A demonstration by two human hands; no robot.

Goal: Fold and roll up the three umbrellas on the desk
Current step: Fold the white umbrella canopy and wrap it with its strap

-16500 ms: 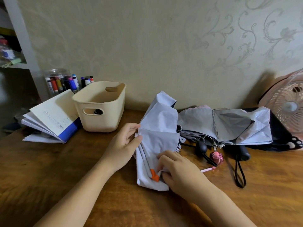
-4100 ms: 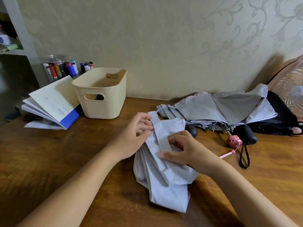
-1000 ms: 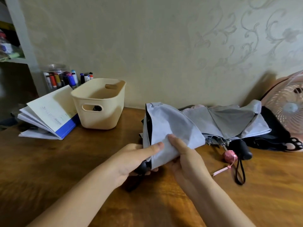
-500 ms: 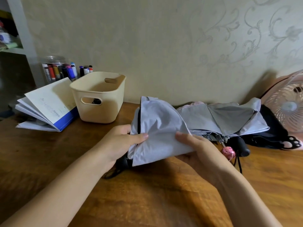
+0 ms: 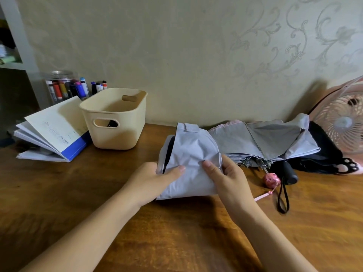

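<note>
A pale lilac-grey folding umbrella (image 5: 191, 154) is held just above the wooden desk (image 5: 176, 232), its strap tab at the far top edge. My left hand (image 5: 155, 180) grips its left side, thumb on top of the cloth. My right hand (image 5: 225, 177) grips the right side, thumb pressed on the fabric. Behind it lies a grey collapsed umbrella (image 5: 263, 142) with a pink edge and a pink ball handle (image 5: 271, 180). A black umbrella (image 5: 322, 154) lies further right, its black handle (image 5: 288, 172) and wrist loop pointing toward me.
A cream plastic basket (image 5: 115, 118) stands at the back left, beside an open stack of booklets (image 5: 53, 132) and a jar of markers (image 5: 64, 87). A pink fan (image 5: 341, 122) stands at the right edge. The wall runs along the desk's far side.
The lilac-grey umbrella has turned and settled lower in both hands, its dark handle now hidden under the cloth. Both thumbs have shifted onto the top of the fabric.
</note>
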